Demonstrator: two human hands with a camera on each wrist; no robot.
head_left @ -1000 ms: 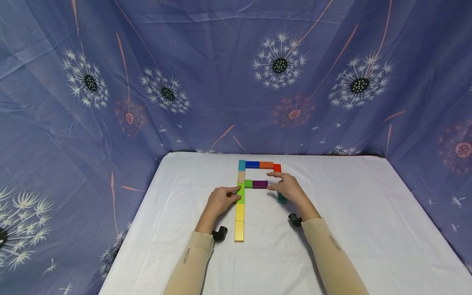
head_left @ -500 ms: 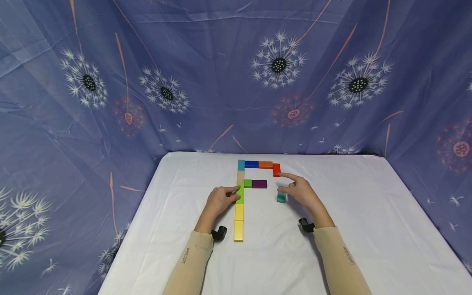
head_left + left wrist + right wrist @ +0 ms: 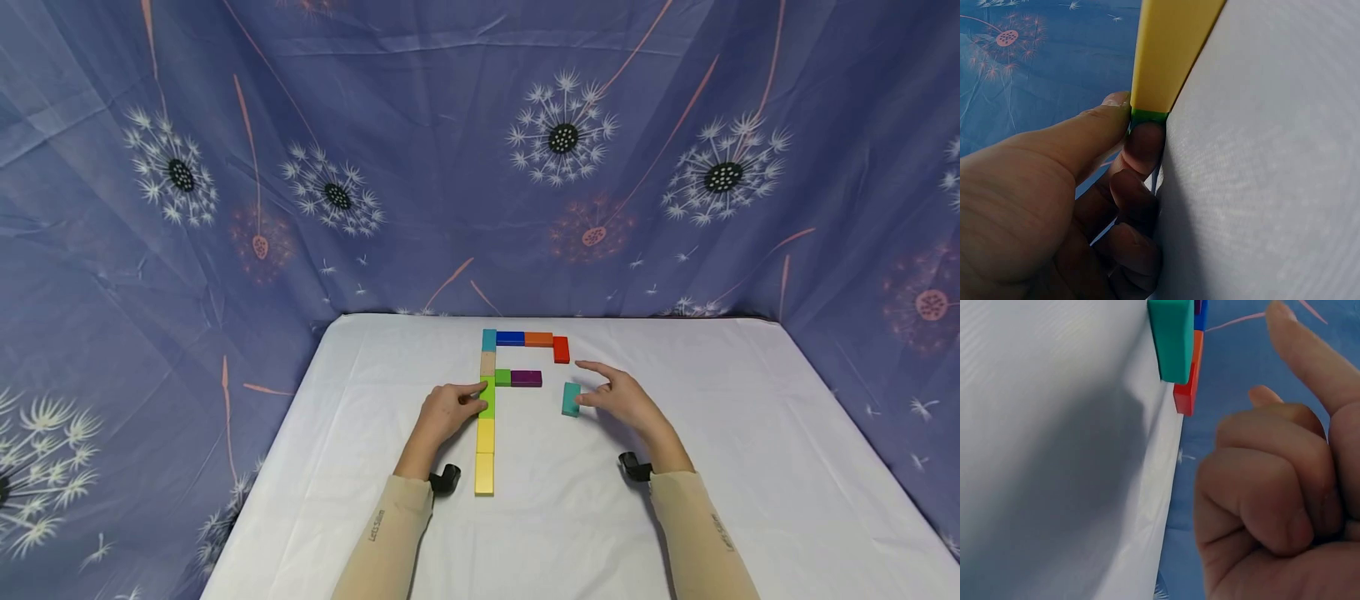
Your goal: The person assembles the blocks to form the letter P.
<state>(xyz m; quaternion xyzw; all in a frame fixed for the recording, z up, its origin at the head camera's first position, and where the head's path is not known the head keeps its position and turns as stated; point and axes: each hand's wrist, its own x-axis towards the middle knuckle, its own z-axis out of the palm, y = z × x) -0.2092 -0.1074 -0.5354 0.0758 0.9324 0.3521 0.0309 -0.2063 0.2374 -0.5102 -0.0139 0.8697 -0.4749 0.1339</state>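
My left hand point(image 3: 447, 411) touches the left side of the light green block point(image 3: 487, 400) with thumb and index finger. In the left wrist view the thumb lies at the block's top edge, the index fingertip lower against its side; the other fingers curl loosely. Two yellow blocks point(image 3: 485, 467) continue the column toward me. My right hand point(image 3: 626, 402) hovers beside the teal block point(image 3: 571, 399), holding nothing. Its thumb and index finger are spread, the other fingers folded. The right wrist view shows a gap between those fingers and the teal block point(image 3: 1174, 344).
Beyond the green block lie a wooden block point(image 3: 488, 363) and a light blue one point(image 3: 489, 340). A blue point(image 3: 510, 338), an orange point(image 3: 538, 339) and a red block point(image 3: 561, 350) run rightward. A small green point(image 3: 502, 378) and a purple block point(image 3: 526, 379) form a shorter row on white cloth point(image 3: 540, 550).
My right hand has drawn back rightward from the red and purple blocks, leaving the red block uncovered. The teal block now lies in fuller view. My left hand stays on the green block.
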